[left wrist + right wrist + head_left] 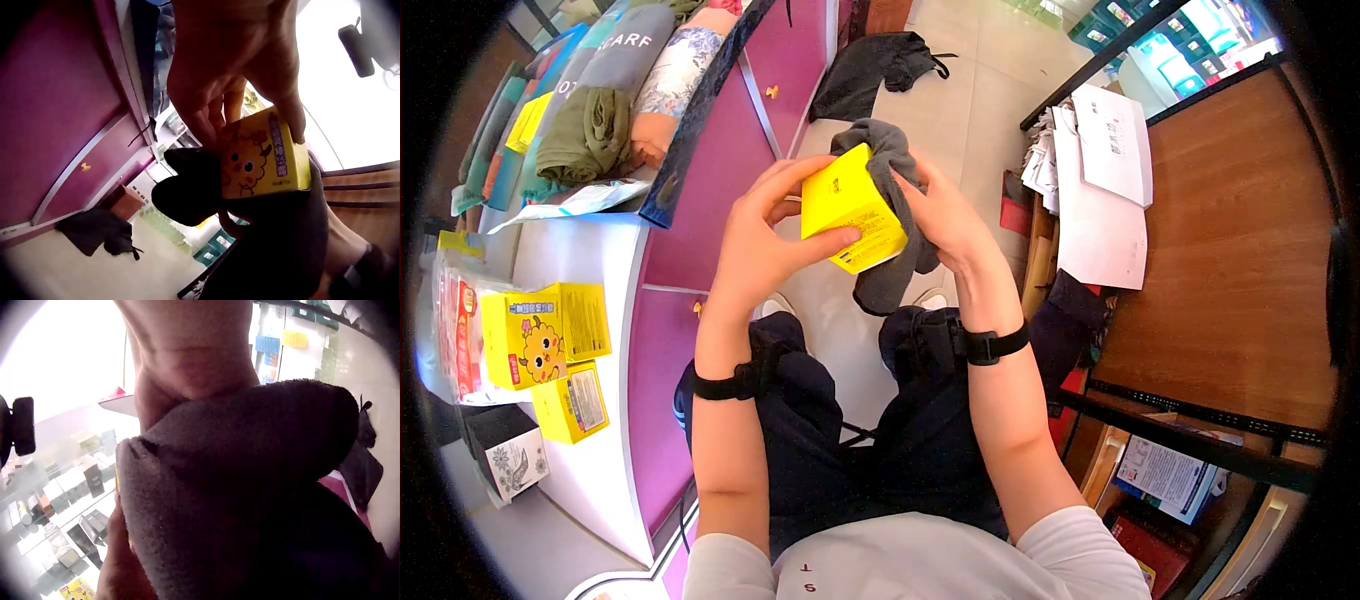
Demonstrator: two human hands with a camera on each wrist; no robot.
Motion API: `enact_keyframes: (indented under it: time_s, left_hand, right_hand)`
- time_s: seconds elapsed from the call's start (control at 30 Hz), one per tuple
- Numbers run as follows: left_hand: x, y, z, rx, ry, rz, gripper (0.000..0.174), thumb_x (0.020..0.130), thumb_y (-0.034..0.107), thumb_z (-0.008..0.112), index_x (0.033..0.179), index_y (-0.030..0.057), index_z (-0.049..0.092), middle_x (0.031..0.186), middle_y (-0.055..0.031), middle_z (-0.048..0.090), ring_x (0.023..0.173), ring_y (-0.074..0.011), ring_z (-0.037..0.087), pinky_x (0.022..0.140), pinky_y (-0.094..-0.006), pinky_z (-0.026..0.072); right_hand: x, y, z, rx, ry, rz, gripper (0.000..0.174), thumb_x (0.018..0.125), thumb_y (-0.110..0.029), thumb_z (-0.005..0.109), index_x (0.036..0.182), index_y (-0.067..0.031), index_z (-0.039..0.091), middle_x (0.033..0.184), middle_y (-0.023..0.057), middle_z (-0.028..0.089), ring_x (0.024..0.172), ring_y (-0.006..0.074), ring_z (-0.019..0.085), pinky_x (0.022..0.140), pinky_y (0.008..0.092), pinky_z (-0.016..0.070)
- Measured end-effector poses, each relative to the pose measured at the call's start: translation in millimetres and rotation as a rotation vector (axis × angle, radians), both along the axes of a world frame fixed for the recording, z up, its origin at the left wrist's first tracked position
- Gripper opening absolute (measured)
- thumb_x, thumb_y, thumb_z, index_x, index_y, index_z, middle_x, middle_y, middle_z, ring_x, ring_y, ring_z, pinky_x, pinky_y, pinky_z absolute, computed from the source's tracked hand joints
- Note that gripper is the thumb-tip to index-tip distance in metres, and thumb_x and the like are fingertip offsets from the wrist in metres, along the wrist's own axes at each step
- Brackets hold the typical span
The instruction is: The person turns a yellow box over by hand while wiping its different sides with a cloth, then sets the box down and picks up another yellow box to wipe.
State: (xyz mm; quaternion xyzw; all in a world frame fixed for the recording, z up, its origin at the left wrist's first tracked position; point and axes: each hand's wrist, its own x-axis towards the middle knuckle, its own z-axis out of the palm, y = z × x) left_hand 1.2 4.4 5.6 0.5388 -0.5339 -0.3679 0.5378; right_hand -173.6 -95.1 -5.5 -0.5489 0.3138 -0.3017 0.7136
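Observation:
My left hand [762,232] grips a small yellow box [840,195], its thumb across the near lower side and its fingers at the far edge. The left wrist view shows a cartoon face on one side of the box [250,159]. A dark grey fuzzy cloth [888,284] lies against the box's right side and hangs below it. My right hand [948,215] holds this cloth to the box; its fingers are partly hidden in the folds. In the right wrist view the cloth [231,437] covers most of the box.
More yellow boxes [525,340] stand on the white shelf [615,280] at left, below rolled scarves [590,135]. A black bag [865,80] lies on the floor ahead. Papers [1105,190] lean by the wooden panel [1225,250] at right.

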Motion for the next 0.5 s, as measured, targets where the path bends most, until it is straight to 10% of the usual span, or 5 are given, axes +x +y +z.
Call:
enact_keyframes:
  time_s: [0.5]
  left_hand:
    - [3, 6, 8, -0.054, 0.233, -0.106, 0.071, 0.061, -0.003, 0.083, 0.127, -0.0005, 0.058, 0.121, -0.0077, 0.058, 0.120, -0.0201, 0.055, 0.098, -0.0328, 0.0483]
  right_hand:
    - [6, -10, -11, -0.096, -0.034, -0.357, 0.027, 0.095, -0.025, 0.065, 0.109, -0.0012, 0.065, 0.094, 0.0051, 0.070, 0.082, 0.0106, 0.064, 0.073, 0.0257, 0.0502]
